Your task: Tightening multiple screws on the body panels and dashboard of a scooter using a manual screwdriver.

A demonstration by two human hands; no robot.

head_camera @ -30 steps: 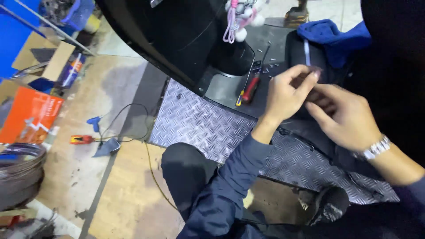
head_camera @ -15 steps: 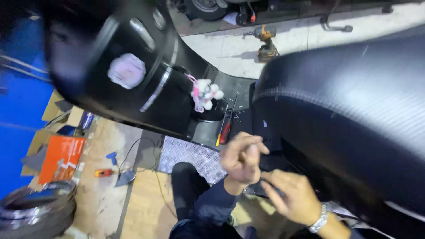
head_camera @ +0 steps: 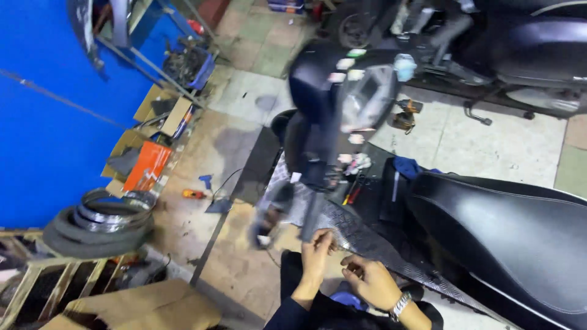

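Observation:
My left hand is raised in front of me, its fingers pinched together on a small dark part that is too small to make out. My right hand, with a metal watch at the wrist, sits just to its right, fingers curled towards the left hand; whether it holds anything is unclear. Both hands hover over the ribbed metal footboard of a black scooter. The scooter's seat stretches to the right. Its handlebar head is blurred above.
A red and yellow screwdriver and a blue cloth lie on the scooter floor. A cordless drill stands on the tiles. Stacked tyres, an orange box and cardboard boxes line the blue wall at left.
The view has pulled back and up, so the whole scooter and shop floor now show. My hands stay close together and now sit lower in the frame.

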